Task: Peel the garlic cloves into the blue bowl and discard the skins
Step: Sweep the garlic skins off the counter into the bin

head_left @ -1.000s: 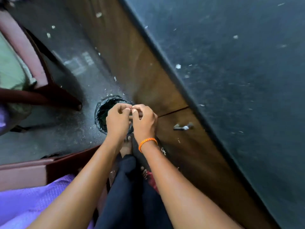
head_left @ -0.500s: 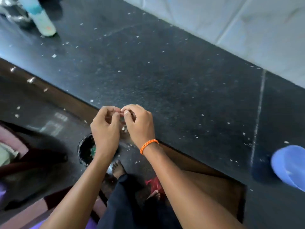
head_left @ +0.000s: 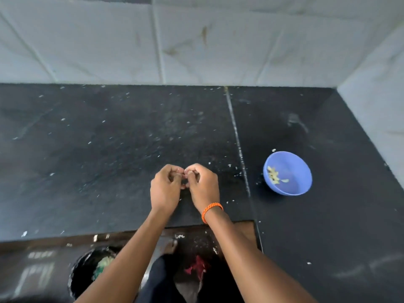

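Head view: blue bowl sits right of right hand.

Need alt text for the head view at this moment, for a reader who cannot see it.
Two hands, left hand and right hand, meet fingertip to fingertip over a speckled black counter, pinching something too small to identify. A blue bowl with a few pale pieces sits to the right; a dark bin stands on the floor below.
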`<state>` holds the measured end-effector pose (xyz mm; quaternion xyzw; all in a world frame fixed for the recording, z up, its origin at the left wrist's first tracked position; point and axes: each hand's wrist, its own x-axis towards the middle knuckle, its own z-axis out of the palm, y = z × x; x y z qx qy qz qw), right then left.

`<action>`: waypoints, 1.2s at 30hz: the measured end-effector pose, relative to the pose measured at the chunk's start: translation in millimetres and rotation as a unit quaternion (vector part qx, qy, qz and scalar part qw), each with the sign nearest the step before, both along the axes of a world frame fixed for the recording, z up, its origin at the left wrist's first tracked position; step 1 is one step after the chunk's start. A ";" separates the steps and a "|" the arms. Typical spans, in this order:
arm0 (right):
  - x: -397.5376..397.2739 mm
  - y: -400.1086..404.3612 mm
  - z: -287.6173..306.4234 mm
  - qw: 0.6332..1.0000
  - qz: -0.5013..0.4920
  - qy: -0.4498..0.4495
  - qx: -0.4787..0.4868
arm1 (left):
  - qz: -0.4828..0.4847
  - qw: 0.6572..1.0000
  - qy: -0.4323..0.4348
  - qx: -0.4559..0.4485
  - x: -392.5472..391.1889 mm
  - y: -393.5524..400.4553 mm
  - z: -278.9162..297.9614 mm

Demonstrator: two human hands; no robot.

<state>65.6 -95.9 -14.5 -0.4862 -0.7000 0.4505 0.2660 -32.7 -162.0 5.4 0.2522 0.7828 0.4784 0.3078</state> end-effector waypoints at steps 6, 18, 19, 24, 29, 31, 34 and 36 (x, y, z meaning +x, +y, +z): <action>27.4 50.9 -0.2 0.993 -0.121 -0.001 -0.008 | -0.114 0.993 -0.001 -0.021 19.2 77.9 -3.0; 124.7 118.9 11.6 0.941 -0.314 -0.073 0.099 | -0.345 0.938 0.017 -0.010 96.7 203.8 3.0; 134.4 120.1 11.8 0.935 -0.334 -0.074 0.094 | -0.356 0.934 0.029 -0.010 105.2 207.9 2.4; 177.9 112.0 3.7 0.852 -0.480 -0.178 0.114 | -0.409 0.905 0.102 -0.058 131.6 212.6 -1.2; 190.8 102.1 -9.7 0.856 -0.479 -0.181 0.071 | -0.393 0.904 0.140 -0.095 130.4 211.1 -1.0; 186.4 99.3 -8.7 0.861 -0.473 -0.171 0.069 | -0.390 0.902 0.153 -0.104 127.3 209.9 2.2; 174.5 96.8 -2.6 0.870 -0.459 -0.169 0.061 | -0.369 0.908 0.159 -0.117 117.4 206.3 6.2; 167.3 94.8 -0.9 0.880 -0.440 -0.172 0.055 | -0.355 0.911 0.168 -0.123 107.5 201.3 7.9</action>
